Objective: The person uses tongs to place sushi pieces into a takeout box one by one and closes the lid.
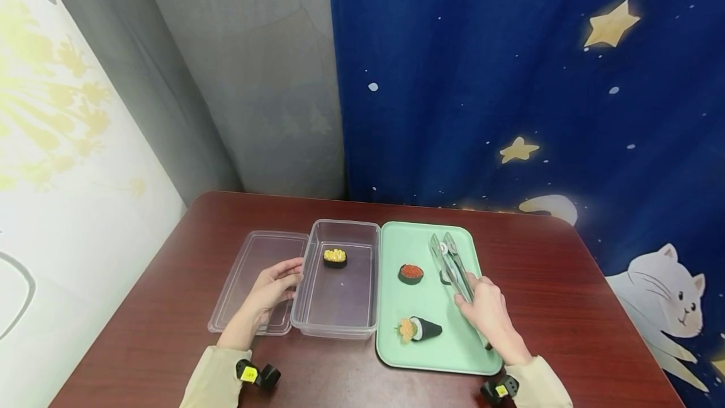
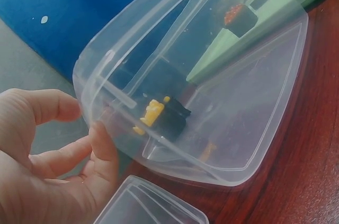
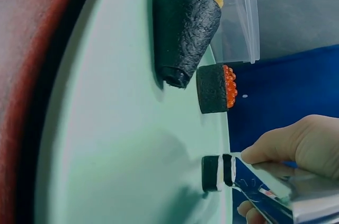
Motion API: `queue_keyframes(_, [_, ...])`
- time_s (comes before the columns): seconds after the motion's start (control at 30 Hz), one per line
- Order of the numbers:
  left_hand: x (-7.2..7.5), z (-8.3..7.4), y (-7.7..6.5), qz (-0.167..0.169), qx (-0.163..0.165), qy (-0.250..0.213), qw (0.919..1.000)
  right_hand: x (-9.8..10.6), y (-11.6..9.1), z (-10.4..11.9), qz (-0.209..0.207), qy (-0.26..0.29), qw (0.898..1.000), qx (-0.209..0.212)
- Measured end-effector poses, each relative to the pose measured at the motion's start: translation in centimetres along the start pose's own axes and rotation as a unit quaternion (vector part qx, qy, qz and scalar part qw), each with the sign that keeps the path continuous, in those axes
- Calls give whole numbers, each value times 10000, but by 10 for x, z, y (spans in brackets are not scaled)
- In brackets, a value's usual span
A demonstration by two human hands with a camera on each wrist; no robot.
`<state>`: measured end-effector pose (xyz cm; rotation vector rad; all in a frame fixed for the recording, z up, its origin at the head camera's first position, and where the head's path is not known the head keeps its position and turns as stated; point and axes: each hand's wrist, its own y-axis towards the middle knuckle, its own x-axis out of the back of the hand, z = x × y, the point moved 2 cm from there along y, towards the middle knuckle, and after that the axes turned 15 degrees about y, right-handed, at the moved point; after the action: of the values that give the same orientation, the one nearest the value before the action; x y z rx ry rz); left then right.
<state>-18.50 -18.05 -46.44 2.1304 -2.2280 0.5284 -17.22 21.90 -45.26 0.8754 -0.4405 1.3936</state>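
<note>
Tongs [image 1: 462, 279] over the green tray [image 1: 447, 351], right of the frame's lower centre, look light, stiff and slick, so from here I'd favour the arms, where my right hand [image 1: 488, 312] curls round them, while my left hand [image 1: 273, 287], fingers loosely apart, touches the clear box [image 1: 338, 331].

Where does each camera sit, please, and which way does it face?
Head: worn on the person's head, facing forward and down at the table; the left hand, right hand and both sleeves show.
Left wrist: worn there, facing past the left hand at the clear box; only that hand shows.
Right wrist: worn there, facing across the green tray; part of the right hand shows, holding the tongs.
Shared: both wrist views include the box, the tray and the red-topped sushi.
</note>
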Motion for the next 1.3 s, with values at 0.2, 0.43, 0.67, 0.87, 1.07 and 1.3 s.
queue_keyframes(0.2, [0,0,-1,4,-4,18,10000,3,4,5,-122,24,9986,518])
queue_keyframes(0.43, [0,0,0,-8,22,60,10000,9,8,19,-63,77,9966,821])
queue_keyframes(0.67, [0,-1,0,6,18,24,10000,13,13,35,-149,152,9920,1246])
queue_keyframes(0.87, [0,0,1,-42,40,-6,10000,12,17,51,-65,236,9885,1491])
queue_keyframes(1.07, [-1,1,1,-17,22,-60,10000,7,21,67,66,389,9857,1640])
queue_keyframes(1.3, [-1,1,2,-5,-2,-104,9999,0,25,84,233,600,9815,1803])
